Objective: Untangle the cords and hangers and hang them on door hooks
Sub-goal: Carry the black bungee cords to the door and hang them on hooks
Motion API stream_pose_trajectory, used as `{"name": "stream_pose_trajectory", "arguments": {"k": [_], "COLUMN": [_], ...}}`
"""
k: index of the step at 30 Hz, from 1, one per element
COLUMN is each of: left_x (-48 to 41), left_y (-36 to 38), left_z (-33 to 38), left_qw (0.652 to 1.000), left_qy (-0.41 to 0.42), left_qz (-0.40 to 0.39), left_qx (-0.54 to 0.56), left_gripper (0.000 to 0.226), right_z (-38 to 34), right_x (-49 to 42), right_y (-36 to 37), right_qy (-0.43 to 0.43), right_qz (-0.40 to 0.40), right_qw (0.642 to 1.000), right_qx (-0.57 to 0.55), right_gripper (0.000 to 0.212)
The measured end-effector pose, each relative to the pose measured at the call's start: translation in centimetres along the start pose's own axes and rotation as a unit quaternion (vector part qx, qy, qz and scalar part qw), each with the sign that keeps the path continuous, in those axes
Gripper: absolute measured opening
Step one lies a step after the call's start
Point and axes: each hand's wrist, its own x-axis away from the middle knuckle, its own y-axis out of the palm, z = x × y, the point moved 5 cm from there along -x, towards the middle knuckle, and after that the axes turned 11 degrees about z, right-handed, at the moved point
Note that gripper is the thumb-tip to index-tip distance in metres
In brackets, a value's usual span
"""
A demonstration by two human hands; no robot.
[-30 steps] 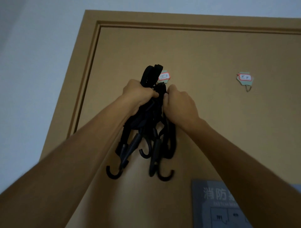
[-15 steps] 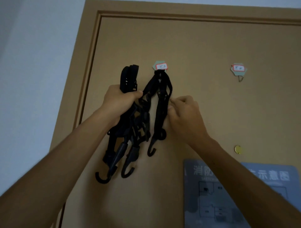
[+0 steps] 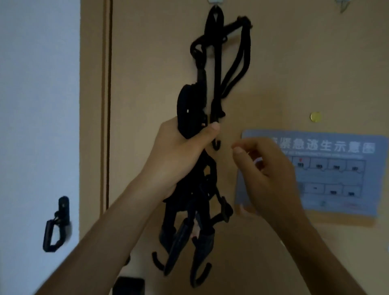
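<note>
One strand of the black cords (image 3: 214,46) hangs looped over a door hook (image 3: 215,2) at the top edge of view. The rest of the bundle (image 3: 189,109) sits against the door (image 3: 147,84) in the left hand (image 3: 185,151), fingers and thumb clamped round its middle. Plastic hook ends (image 3: 202,271) dangle below the fist. The right hand (image 3: 271,170) hovers just beside the bundle, fingers loosely curled, thumb and forefinger near each other but holding nothing. Judgement: the step in hand is freeing the next cord. To do it well, ease the left grip enough for strands to slide, pinch the small hook end (image 3: 216,145) by the left thumb, and trace it out slowly. A hard pull would likely tighten the tangle or drag the hung loop off. A second door hook (image 3: 343,6) at upper right carries no cord.
</note>
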Motion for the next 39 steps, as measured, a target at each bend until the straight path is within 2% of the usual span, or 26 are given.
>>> {"name": "stream_pose_trajectory", "arguments": {"k": [5,8,11,15,18,20,22,26,29,32,39], "left_x": [3.7,6.6,9.8,13.5,15.8,17.4,19.1,22.3,24.4,26.0,29.3], "left_y": [0.1,0.8,2.3,3.4,3.8,4.4,4.8,5.4,6.0,6.9,8.4], "left_z": [-4.8,-7.5,-9.7,-11.8,-13.0,-14.0,-14.9,-16.4,-16.8,-16.0,-14.6], "left_qw": [0.994,0.985,0.973,0.939,0.933,0.931,0.917,0.88,0.868,0.863,0.859], "left_qy": [-0.111,-0.167,-0.222,-0.342,-0.355,-0.356,-0.39,-0.463,-0.477,-0.475,-0.441], "left_qz": [0.001,-0.02,-0.05,-0.038,-0.044,-0.067,-0.08,-0.1,-0.129,-0.154,-0.251], "left_qx": [-0.011,-0.026,-0.034,-0.007,-0.022,-0.032,-0.012,0.036,0.058,0.076,0.063], "left_gripper": [0.031,0.035,0.029,0.026,0.015,0.036,0.061,0.061,0.04,0.019,0.027], "right_z": [4.4,4.6,4.6,5.1,5.2,5.2,5.4,6.2,6.6,6.7,6.7], "right_x": [5.4,9.8,14.2,17.4,19.5,20.6,21.5,23.7,25.3,26.6,28.0], "right_y": [-1.4,-1.2,-0.9,-2.3,-3.4,-4.3,-5.4,-8.2,-10.0,-11.7,-15.7], "right_qy": [0.155,0.209,0.275,0.331,0.356,0.348,0.338,0.361,0.41,0.478,0.531], "right_qz": [-0.026,-0.125,-0.193,-0.181,-0.219,-0.236,-0.236,-0.223,-0.2,-0.155,-0.086], "right_qw": [0.987,0.968,0.934,0.919,0.904,0.906,0.911,0.905,0.89,0.864,0.839], "right_qx": [-0.029,-0.07,-0.121,-0.117,-0.09,-0.043,0.002,0.036,0.013,-0.043,-0.086], "right_gripper": [0.027,0.045,0.037,0.038,0.051,0.056,0.057,0.038,0.025,0.021,0.022]}}
